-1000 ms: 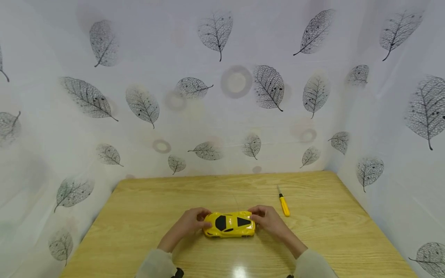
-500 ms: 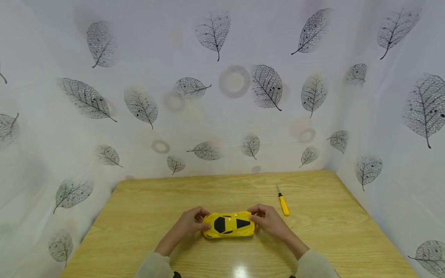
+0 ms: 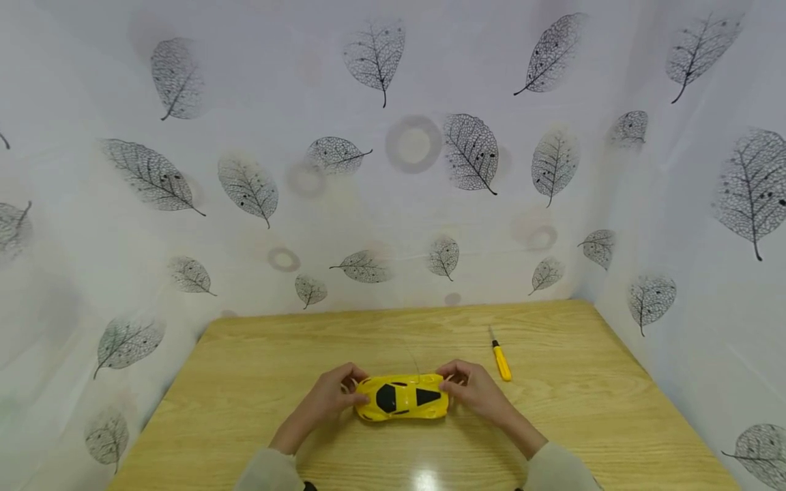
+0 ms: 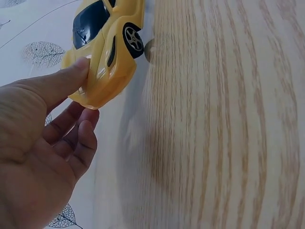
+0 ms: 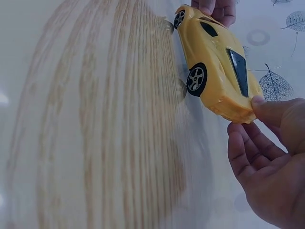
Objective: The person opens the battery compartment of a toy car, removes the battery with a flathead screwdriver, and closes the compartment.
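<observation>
A yellow toy car (image 3: pixel 402 395) with black windows lies sideways between both hands, low over the wooden table. My left hand (image 3: pixel 334 393) grips its front end; in the left wrist view the thumb (image 4: pixel 78 71) lies on the bonnet and the other fingers curl below the nose. At the rear end, my right hand (image 3: pixel 469 385) pinches the car, its thumb (image 5: pixel 271 112) on the back edge and fingertips underneath. In the right wrist view two spoked wheels (image 5: pixel 196 79) sit right at the table surface. A thin wire antenna (image 3: pixel 415 361) rises from the car's far side.
A screwdriver (image 3: pixel 501 361) with a yellow handle lies on the table (image 3: pixel 276 348), beyond the right hand. Pale cloth (image 3: pixel 381 204) printed with dark leaves stands behind the table and along both sides.
Both hands still hold the car. It has shifted slightly left and tipped a little, so its near wheels no longer show in the head view. The screwdriver stays put.
</observation>
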Action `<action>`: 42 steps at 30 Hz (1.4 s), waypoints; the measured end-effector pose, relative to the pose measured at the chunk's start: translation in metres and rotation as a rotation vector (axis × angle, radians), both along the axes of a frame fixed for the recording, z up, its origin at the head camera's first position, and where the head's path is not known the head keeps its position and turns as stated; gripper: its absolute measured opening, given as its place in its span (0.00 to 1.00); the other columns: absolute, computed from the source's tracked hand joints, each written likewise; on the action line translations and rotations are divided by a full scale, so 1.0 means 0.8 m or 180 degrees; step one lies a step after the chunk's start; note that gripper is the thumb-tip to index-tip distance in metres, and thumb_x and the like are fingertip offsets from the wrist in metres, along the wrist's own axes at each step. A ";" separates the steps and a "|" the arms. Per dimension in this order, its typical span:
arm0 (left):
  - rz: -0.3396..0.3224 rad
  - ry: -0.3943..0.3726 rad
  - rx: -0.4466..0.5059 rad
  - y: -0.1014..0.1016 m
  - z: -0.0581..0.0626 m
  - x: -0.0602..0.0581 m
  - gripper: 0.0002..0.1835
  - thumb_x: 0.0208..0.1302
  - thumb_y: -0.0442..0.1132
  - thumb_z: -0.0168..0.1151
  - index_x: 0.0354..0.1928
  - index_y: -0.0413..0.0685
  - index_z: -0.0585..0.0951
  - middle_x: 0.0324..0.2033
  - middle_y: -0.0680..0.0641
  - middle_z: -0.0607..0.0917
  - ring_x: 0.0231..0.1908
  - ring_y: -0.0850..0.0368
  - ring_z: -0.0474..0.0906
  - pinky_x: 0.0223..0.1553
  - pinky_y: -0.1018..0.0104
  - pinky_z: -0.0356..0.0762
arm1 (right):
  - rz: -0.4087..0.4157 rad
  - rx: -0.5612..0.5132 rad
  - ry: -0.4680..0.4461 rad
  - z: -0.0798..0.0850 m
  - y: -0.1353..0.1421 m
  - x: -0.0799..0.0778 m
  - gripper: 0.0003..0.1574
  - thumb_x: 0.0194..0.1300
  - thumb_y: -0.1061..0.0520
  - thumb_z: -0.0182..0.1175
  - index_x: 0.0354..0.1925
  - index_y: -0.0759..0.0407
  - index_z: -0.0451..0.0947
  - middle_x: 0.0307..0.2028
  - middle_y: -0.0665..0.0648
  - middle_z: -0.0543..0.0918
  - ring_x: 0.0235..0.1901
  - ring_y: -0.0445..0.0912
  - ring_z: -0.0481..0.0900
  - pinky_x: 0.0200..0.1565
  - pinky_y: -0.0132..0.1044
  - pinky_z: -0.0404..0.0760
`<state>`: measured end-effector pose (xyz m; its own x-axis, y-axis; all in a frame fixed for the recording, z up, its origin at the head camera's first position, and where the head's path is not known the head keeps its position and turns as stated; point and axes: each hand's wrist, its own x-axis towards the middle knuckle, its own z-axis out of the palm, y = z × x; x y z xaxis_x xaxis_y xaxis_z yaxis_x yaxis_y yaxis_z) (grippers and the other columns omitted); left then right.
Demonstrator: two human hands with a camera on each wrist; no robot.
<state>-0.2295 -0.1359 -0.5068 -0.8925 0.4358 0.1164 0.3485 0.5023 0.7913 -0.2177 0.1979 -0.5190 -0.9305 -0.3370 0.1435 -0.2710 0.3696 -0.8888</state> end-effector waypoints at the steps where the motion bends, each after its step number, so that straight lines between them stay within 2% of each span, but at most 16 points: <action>1: -0.0002 0.0019 0.0006 0.000 0.001 0.001 0.16 0.59 0.34 0.77 0.48 0.40 0.82 0.41 0.49 0.85 0.38 0.53 0.78 0.39 0.68 0.77 | 0.0000 0.0010 0.0017 0.000 0.000 0.000 0.13 0.71 0.59 0.67 0.51 0.64 0.83 0.43 0.56 0.86 0.39 0.45 0.82 0.39 0.34 0.81; 11: -0.0034 0.0172 -0.0046 0.002 -0.002 0.002 0.14 0.62 0.32 0.74 0.47 0.40 0.80 0.46 0.45 0.86 0.38 0.57 0.77 0.41 0.66 0.78 | -0.0024 0.0088 0.0209 0.002 -0.002 0.003 0.12 0.69 0.61 0.68 0.49 0.61 0.83 0.43 0.54 0.86 0.39 0.44 0.82 0.40 0.34 0.82; 21: 0.0083 0.0287 -0.0180 0.006 -0.001 0.009 0.16 0.60 0.31 0.76 0.47 0.44 0.80 0.42 0.52 0.84 0.39 0.59 0.76 0.38 0.67 0.78 | 0.0022 0.0038 0.0244 0.011 -0.004 0.012 0.15 0.66 0.62 0.70 0.51 0.62 0.82 0.42 0.54 0.85 0.39 0.43 0.82 0.39 0.35 0.83; 28: 0.0127 0.0599 -0.0360 0.007 0.001 0.014 0.23 0.57 0.30 0.77 0.55 0.41 0.81 0.40 0.53 0.81 0.38 0.59 0.76 0.37 0.67 0.78 | 0.0077 0.0128 0.0378 0.011 -0.004 0.015 0.20 0.65 0.64 0.71 0.55 0.64 0.81 0.40 0.52 0.81 0.38 0.42 0.81 0.38 0.34 0.83; 34: 0.0015 0.0881 -0.0499 0.006 -0.001 0.018 0.18 0.56 0.30 0.78 0.48 0.47 0.84 0.39 0.57 0.80 0.39 0.60 0.77 0.37 0.68 0.78 | 0.0198 0.0214 0.0528 0.014 -0.003 0.022 0.26 0.63 0.66 0.71 0.59 0.70 0.79 0.39 0.52 0.79 0.39 0.42 0.80 0.39 0.34 0.83; 42: -0.0028 0.0984 -0.0547 0.008 0.002 0.028 0.20 0.53 0.26 0.78 0.45 0.48 0.82 0.40 0.56 0.80 0.39 0.61 0.77 0.40 0.67 0.79 | 0.0241 0.0315 0.0647 0.011 -0.001 0.030 0.25 0.62 0.68 0.72 0.57 0.63 0.83 0.40 0.48 0.82 0.39 0.41 0.80 0.39 0.34 0.84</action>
<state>-0.2075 -0.1298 -0.5056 -0.8227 0.4800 0.3047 0.5632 0.6150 0.5519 -0.1938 0.1972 -0.5105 -0.8573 -0.4266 0.2882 -0.4710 0.4241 -0.7735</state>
